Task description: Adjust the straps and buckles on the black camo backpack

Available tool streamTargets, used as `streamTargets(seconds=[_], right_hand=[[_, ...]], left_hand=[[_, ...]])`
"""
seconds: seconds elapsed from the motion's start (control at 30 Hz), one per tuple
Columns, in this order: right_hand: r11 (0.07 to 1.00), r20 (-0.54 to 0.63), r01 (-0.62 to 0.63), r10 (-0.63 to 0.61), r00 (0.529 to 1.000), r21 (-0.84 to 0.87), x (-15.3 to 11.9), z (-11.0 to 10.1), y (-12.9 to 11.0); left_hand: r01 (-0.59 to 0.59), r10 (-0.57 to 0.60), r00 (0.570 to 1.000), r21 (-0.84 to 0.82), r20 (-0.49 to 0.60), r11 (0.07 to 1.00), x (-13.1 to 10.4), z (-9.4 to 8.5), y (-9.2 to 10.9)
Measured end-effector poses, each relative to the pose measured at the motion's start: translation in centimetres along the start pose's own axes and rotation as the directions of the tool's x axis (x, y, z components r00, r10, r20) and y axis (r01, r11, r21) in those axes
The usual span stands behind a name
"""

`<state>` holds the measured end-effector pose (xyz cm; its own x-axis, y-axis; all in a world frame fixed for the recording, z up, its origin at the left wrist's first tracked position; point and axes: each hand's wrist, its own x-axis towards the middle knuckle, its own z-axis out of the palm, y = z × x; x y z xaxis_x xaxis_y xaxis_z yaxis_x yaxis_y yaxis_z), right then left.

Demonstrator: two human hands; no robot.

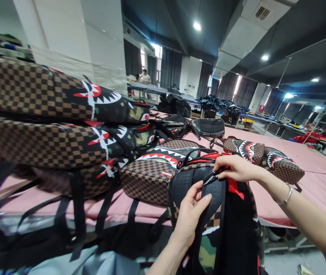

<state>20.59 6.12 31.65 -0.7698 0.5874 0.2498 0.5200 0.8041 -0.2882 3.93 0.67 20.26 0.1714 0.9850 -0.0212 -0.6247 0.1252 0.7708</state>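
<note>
Checkered shark-mouth backpack [208, 206] gripped by both hands, no legible writing

no readable text, labels or numbers anywhere

My left hand [190, 214] grips a black backpack [205, 214] at the pink table [317, 183] edge; my right hand [237, 168] holds small snips [210, 178] at its top. Checkered shark-mouth backpacks [51, 122] stack at left.
</note>
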Motion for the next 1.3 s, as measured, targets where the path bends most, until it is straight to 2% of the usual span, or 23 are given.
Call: streamTargets(seconds=[0.1, 0.2, 0.23, 0.3, 0.4, 0.5, 0.57, 0.63, 0.73, 0.87, 1.0, 1.1, 1.3], right_hand=[[0.958, -0.013, -0.048, 0.054, 0.998, 0.283, -0.1, 0.3, 0.4], [0.8, -0.042, -0.083, 0.133, 0.99, 0.595, 0.0, 1.0, -0.4], [0.752, -0.037, -0.092, 0.154, 0.987, 0.653, 0.1, 1.3, -1.0], [0.714, -0.024, -0.125, 0.195, 0.981, 0.689, 0.4, 1.7, -1.9], [0.74, -0.125, -0.166, 0.321, 0.939, 0.652, 0.7, 2.3, -2.6], [0.788, -0.272, -0.231, 0.447, 0.852, 0.57, 0.6, 2.8, -2.1], [0.806, -0.314, -0.277, 0.484, 0.817, 0.523, 0.4, 3.3, -1.6], [0.819, -0.338, -0.294, 0.492, 0.802, 0.493, 0.3, 3.8, -1.3], [0.825, -0.359, -0.288, 0.489, 0.795, 0.487, 0.3, 4.2, -1.3], [0.829, -0.356, -0.313, 0.498, 0.791, 0.464, 0.2, 4.2, -2.0], [0.892, -0.459, -0.414, 0.449, 0.766, 0.181, -0.9, 4.3, -3.0], [0.897, -0.431, -0.441, 0.396, 0.81, -0.004, -1.6, 4.4, -3.6], [0.896, -0.353, -0.419, 0.348, 0.869, -0.149, -1.7, 4.5, -4.1]], left_hand=[[-0.007, 0.006, 1.0, 0.02, 0.02, 1.0, -0.1, 0.1, 0.2], [-0.025, 0.023, 0.999, 0.073, 0.027, 0.997, 0.0, -0.1, 0.1], [-0.043, 0.041, 0.999, 0.091, 0.023, 0.995, 0.1, -0.1, 0.0], [-0.093, 0.091, 0.996, 0.124, 0.016, 0.988, 0.4, -0.3, -0.2], [-0.141, 0.138, 0.99, 0.17, 0.028, 0.975, 0.8, -0.6, -0.3], [-0.168, 0.166, 0.986, 0.187, 0.025, 0.968, 1.3, -0.6, 0.0], [-0.207, 0.209, 0.978, 0.21, 0.012, 0.956, 1.8, -0.6, 0.3], [-0.252, 0.259, 0.966, 0.284, 0.014, 0.925, 2.3, -0.5, 0.7], [-0.335, 0.354, 0.935, 0.422, 0.036, 0.842, 2.9, -0.6, 1.2], [-0.434, 0.496, 0.866, 0.578, 0.057, 0.691, 3.3, -1.0, 1.5], [-0.439, 0.596, 0.802, 0.726, 0.051, 0.529, 3.1, -1.3, 1.7], [-0.426, 0.643, 0.765, 0.773, 0.03, 0.471, 2.9, -1.2, 1.6], [-0.424, 0.669, 0.742, 0.808, 0.051, 0.409, 2.8, -1.0, 1.2]])
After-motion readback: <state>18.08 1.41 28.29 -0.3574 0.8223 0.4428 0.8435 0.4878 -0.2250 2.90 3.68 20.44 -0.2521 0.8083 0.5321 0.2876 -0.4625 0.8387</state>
